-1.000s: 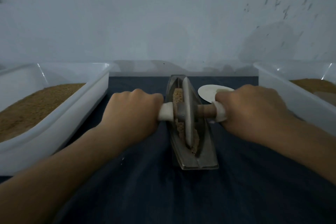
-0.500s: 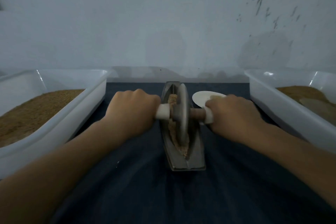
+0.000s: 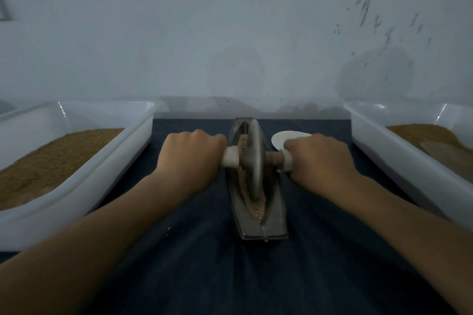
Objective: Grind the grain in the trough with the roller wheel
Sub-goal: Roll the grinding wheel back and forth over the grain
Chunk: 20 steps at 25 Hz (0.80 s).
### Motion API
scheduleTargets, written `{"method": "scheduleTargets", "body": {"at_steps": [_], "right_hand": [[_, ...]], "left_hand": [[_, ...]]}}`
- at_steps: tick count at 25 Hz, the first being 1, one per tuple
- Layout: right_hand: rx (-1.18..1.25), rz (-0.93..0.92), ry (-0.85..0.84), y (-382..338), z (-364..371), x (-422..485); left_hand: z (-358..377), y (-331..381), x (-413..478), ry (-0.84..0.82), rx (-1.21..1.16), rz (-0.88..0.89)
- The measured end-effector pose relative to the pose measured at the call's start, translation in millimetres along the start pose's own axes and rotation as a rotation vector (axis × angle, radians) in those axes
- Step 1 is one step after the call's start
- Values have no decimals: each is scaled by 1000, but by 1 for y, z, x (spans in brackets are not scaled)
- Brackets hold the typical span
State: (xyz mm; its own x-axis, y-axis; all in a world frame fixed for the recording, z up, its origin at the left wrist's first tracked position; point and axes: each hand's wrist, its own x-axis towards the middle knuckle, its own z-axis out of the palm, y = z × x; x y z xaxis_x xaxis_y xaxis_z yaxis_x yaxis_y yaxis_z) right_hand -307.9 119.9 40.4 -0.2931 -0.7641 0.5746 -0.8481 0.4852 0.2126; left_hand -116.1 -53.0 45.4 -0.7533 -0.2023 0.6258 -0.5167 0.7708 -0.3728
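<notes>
Dark blue cloth (image 3: 194,276) covers work surface, runs back to pale wall. Center: metal trough (image 3: 275,222) sits flat on cloth, long axis front-to-back, far end nr cloth's back edge. Left side: white plastic tub (image 3: 107,176), well apart from trough. Right side: 2nd white tub (image 3: 399,161), likewise apart. Small white disc (image 3: 284,137) on cloth just right of trough's far end, partly hidden. Couple pale specks (image 3: 168,228) on cloth, left of trough's near end.

Person | left hand (image 3: 192,158): bare | left forearm (image 3: 102,225): bare, uncovered right to the picture's edge | right hand (image 3: 320,158): bare | right forearm (image 3: 399,212): bare, uncovered to the edge | dim light, fine detail soft
</notes>
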Motion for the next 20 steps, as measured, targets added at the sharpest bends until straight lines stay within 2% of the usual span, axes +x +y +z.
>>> {"method": "scheduleTargets", "body": {"at_steps": [2,3,5,8,10,13,16,18,20], "right_hand": [[10,-43,97,3,-5,-20],[0,-38,91,3,-4,-18],[-61,10,0,-3,3,4],[-46,37,-128,-12,10,59],[-80,30,-165,-13,11,73],[-36,-30,-97,-2,5,34],[-14,-145,178,8,-2,-9],[10,-112,146,9,3,-6],[10,17,-30,0,11,19]], "left_hand": [[-10,-1,-7,73,-25,35],[-9,-1,-6,51,-29,11],[4,4,6,-90,24,-46],[23,1,40,-270,-75,-215],[29,-1,45,-319,-123,-259],[15,-5,20,-220,-93,-86],[-4,-22,-4,-26,-93,118],[-5,-21,-4,-123,-42,86],[4,-13,16,-312,-26,-69]]}}
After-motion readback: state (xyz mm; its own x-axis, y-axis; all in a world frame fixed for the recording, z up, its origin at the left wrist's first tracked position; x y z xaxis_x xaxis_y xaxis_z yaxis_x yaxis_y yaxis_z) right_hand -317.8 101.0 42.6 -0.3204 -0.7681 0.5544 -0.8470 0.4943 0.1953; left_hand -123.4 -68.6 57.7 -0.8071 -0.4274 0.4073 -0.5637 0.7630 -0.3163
